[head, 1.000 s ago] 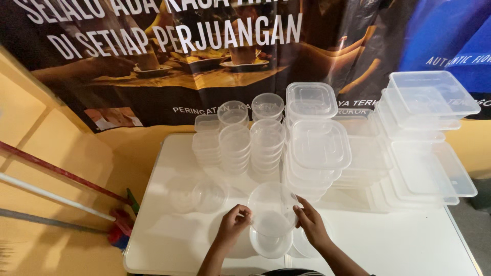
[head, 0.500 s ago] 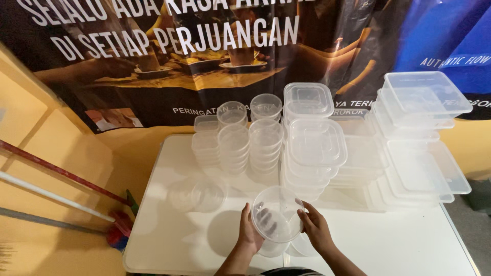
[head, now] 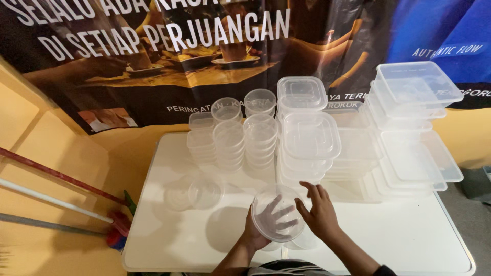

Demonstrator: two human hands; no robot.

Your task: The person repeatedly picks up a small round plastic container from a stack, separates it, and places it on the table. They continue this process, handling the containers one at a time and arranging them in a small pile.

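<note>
Left hand (head: 268, 222) spread wide under a round clear container (head: 279, 212).
Right hand (head: 319, 212) pressed flat-fingered against its rim, above the white table (head: 174, 235), near stacked tubs (head: 307, 148).

two bare hands come in from the bottom edge, the left hand (head: 266, 220) and the right hand (head: 319, 212). no ring, no watch and no glove is on them. both forearms are uncovered up to the lower edge, so the sleeves must be short or pushed back; which one i cannot tell. at the very bottom, between the arms, a small part of clothing (head: 286, 268) shows: dark cloth with thin white stripes. a bit of dark cloth also sits by the right elbow
</note>
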